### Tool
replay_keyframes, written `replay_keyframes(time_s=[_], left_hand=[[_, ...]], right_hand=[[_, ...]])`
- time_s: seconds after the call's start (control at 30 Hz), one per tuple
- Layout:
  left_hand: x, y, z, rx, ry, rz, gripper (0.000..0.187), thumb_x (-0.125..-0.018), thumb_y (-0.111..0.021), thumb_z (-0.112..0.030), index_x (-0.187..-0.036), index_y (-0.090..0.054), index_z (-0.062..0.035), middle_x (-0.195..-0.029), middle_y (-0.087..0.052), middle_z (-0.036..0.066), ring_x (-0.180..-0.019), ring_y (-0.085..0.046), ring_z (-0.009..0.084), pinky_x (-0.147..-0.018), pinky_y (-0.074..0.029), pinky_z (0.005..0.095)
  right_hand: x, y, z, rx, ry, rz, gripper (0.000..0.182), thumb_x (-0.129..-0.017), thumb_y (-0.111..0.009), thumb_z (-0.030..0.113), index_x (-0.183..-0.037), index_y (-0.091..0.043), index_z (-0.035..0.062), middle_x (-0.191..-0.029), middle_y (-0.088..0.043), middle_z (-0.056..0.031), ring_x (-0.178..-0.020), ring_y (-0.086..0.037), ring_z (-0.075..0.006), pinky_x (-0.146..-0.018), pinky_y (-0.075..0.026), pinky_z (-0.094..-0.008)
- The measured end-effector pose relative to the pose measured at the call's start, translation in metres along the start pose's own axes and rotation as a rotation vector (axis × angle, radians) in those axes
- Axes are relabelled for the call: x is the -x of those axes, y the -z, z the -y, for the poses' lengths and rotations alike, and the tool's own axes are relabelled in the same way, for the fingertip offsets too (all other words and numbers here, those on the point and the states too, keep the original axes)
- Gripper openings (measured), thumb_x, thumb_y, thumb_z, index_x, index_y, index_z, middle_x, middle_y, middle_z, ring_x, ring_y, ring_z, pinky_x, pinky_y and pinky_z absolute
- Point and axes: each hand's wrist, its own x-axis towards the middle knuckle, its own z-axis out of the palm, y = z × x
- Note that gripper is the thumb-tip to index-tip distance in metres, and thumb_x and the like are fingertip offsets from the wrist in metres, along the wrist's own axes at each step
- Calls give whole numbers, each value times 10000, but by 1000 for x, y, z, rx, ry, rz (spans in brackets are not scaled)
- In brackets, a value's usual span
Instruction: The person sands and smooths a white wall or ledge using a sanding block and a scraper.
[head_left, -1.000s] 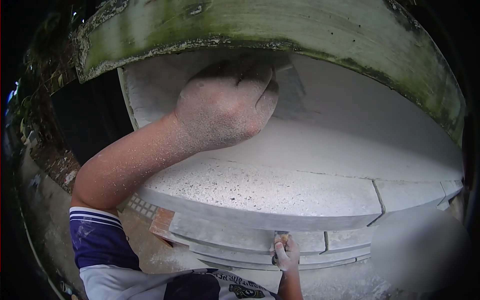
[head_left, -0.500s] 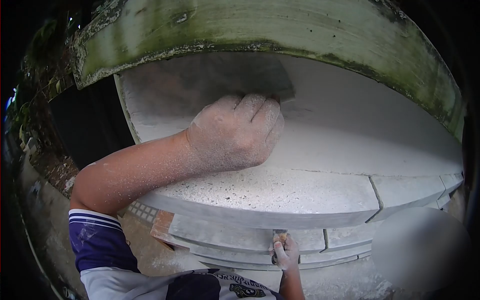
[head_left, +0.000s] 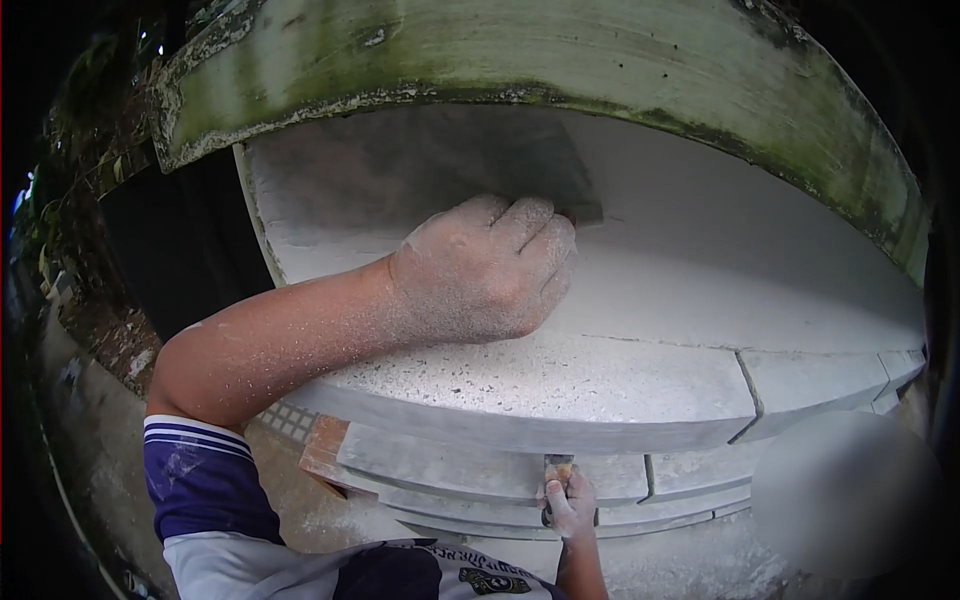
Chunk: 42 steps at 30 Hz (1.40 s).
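Observation:
My left hand (head_left: 490, 270), coated in white dust, is closed against the white wall panel (head_left: 700, 250). What it grips is mostly hidden behind the fingers; a small reddish bit and a flat grey edge (head_left: 590, 215) show beside the knuckles. A dark grey area (head_left: 400, 165) with a straight right border spreads over the panel above the hand. Lower down, my right hand (head_left: 570, 510), also dusty, is wrapped round a small scraper-like tool (head_left: 558, 466) with a tan and dark front. It is in front of the lower ledge.
A mossy curved slab (head_left: 540, 55) overhangs the panel. Below is a pale ledge (head_left: 560, 385) sprinkled with crumbs, its joint dark at right, with stepped slabs (head_left: 440, 465) beneath. A black opening (head_left: 190, 245) lies left. A blurred round patch (head_left: 845, 490) covers the lower right.
My left hand has moved slightly right and down along the panel, and the grey edge beside it has shifted likewise. The view has shifted a little. My right hand stays about where it was.

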Motion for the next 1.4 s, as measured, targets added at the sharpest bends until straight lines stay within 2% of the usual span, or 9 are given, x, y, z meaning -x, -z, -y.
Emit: replay_keyframes(time_s=[0.2,0.37,0.47,0.6,0.87,1.07,1.27,1.37,1.4], left_hand=[[4,7,32,-115,299,-81,296,-705,-698,-119,-965,-710,21,-826,-609,75,-751,-658,196,-577,-562,298],[5,-2,1,39,-11,-21,198,-718,-662,-149,-850,-695,-6,-850,-611,80,-828,-645,191,-583,-544,277],[3,1,5,61,-9,-53,248,-720,-699,-110,-941,-707,3,-799,-600,55,-742,-655,182,-554,-541,279],[2,6,32,-34,304,-59,268,-717,-695,-105,-961,-708,4,-794,-592,51,-708,-631,159,-532,-525,270],[3,-3,5,84,-43,-15,324,-700,-665,-125,-984,-710,27,-852,-619,84,-801,-666,204,-569,-553,281],[-4,6,29,-75,220,-54,288,-712,-670,-131,-959,-710,14,-896,-631,94,-805,-659,207,-596,-575,287],[0,-2,8,66,-59,62,207,-726,-647,-184,-865,-682,-35,-959,-641,115,-883,-644,213,-614,-576,290],[-4,10,32,-52,139,-28,173,-725,-651,-180,-824,-675,-41,-957,-636,114,-881,-637,208,-620,-572,294],[-3,10,30,-33,140,-31,245,-722,-649,-174,-910,-685,-21,-935,-622,102,-862,-644,206,-627,-577,294]], right_hand=[[1,-1,3,-1,-13,-4,204,-1026,-598,231,-1050,-582,29,-778,-621,-36,-627,-564,-104,-589,-466,-248],[0,2,-4,-2,1,9,196,-1027,-600,223,-1054,-584,30,-776,-623,-41,-629,-567,-106,-589,-467,-248],[1,1,-5,-7,-12,5,196,-1028,-602,226,-1044,-587,31,-776,-622,-42,-619,-563,-105,-583,-466,-249],[0,4,-10,18,-32,5,213,-1028,-608,239,-1040,-587,28,-775,-623,-41,-612,-559,-105,-578,-466,-250],[1,0,-2,-32,-8,15,222,-1029,-608,246,-1043,-583,25,-782,-624,-42,-621,-562,-106,-583,-465,-249],[0,-1,0,-31,-18,7,253,-1024,-624,275,-1058,-581,28,-784,-624,-41,-623,-564,-105,-584,-464,-247],[2,0,-5,-16,-14,-6,272,-1022,-630,298,-1057,-584,32,-785,-625,-39,-626,-566,-104,-581,-459,-243],[0,2,-5,-24,-7,-8,275,-1024,-626,302,-1059,-586,32,-785,-625,-39,-625,-565,-104,-580,-458,-242],[2,0,-6,-31,-11,-8,275,-1026,-623,302,-1061,-586,32,-785,-625,-39,-625,-564,-104,-580,-458,-243]])
